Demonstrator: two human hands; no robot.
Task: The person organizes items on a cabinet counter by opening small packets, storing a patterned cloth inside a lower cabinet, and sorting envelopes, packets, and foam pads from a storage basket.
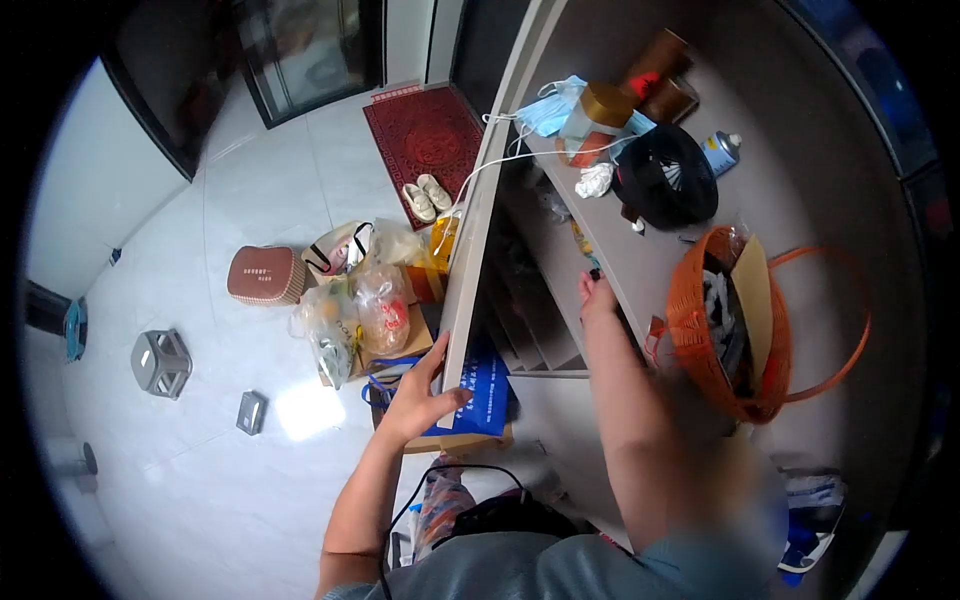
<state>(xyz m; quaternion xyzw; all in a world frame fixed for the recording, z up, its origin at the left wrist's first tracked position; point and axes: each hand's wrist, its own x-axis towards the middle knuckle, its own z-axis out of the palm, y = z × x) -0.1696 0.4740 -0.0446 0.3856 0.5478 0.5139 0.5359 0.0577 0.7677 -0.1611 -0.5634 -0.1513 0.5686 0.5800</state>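
My left hand [420, 400] grips the lower edge of an open cabinet door [468, 290], its thumb on the inner side and its fingers along the outer face. My right hand [597, 297] reaches in at the front of the cabinet shelves [535, 265], below the countertop [600, 225]. Its fingers are closed around something small and dark, too small to make out. Just beyond these fingers, a colourful packet [582, 240] lies on a shelf. The cabinet's deeper inside is dark.
On the countertop are an orange woven basket [685, 330], a black fan [668, 178], a jar [598, 115], face masks [550, 108] and a spray can [722, 153]. Plastic bags [380, 310], a blue bag [488, 395], a case [266, 275] and a stool [162, 362] stand on the floor.
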